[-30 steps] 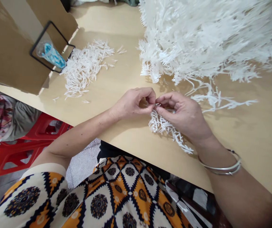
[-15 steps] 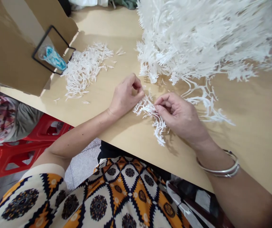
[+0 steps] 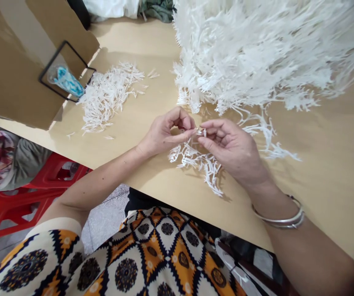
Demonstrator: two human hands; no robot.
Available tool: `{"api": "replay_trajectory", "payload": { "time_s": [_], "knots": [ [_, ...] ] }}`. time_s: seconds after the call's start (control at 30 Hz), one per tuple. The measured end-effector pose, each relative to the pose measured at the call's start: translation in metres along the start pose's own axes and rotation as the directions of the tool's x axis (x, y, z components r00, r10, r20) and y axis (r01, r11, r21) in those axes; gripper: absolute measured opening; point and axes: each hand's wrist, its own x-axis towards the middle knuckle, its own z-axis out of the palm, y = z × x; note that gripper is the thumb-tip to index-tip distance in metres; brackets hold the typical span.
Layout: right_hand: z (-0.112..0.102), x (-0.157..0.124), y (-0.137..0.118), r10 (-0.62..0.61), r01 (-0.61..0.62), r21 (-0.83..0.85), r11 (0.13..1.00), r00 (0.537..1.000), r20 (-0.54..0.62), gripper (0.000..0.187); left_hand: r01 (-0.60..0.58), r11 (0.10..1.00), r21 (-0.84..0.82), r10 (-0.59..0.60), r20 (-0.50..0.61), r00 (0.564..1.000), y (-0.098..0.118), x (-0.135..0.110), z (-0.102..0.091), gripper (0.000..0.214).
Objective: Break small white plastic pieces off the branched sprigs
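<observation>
My left hand pinches a small white branched plastic piece between thumb and forefinger. From the other side, my right hand closes thumb and fingers around the same spot; its fingertips partly hide the piece. Just below the hands, a loose cluster of white branching plastic strands lies on the table. To the left is a low pile of small white plastic pieces. A large tangled heap of white branching plastic covers the far right, with a few strands trailing out behind my right hand.
A cardboard box stands on the table at the left. Against it is a black wire frame with a clear and blue object. Cloth lies at the back. Red stools and another seated person are at the left.
My hands have come together, the left moving right and slightly toward me. A small white piece now shows between the fingertips, and the cluster below lies apart from my right fingers.
</observation>
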Motion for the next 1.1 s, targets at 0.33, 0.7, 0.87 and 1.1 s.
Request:
{"api": "replay_trajectory", "payload": {
  "time_s": [0.33, 0.7, 0.87, 1.1],
  "knots": [
    [0.000, -0.003, 0.004, -0.030, 0.039, -0.159, 0.986, 0.998, 0.057, 0.005, 0.042, 0.997, 0.065, -0.047, 0.071, 0.996, -0.004, -0.002, 0.005, 0.018],
    [-0.011, -0.008, -0.005, 0.051, -0.043, -0.083, 0.996, 0.994, 0.098, 0.008, -0.009, 0.962, 0.272, 0.043, -0.117, 0.992, -0.007, 0.005, 0.002, 0.013],
    [-0.009, 0.002, -0.046, -0.114, 0.148, -0.489, 0.860, 0.989, 0.099, 0.008, 0.054, 0.995, 0.081, -0.047, -0.081, 0.996, -0.014, 0.007, -0.002, 0.019],
    [0.030, 0.072, -0.097, -0.436, 0.432, -0.253, 0.866, 0.899, 0.044, 0.033, 0.064, 0.992, -0.111, -0.070, -0.050, 0.996, -0.019, 0.005, -0.003, 0.025]
  ]
}}
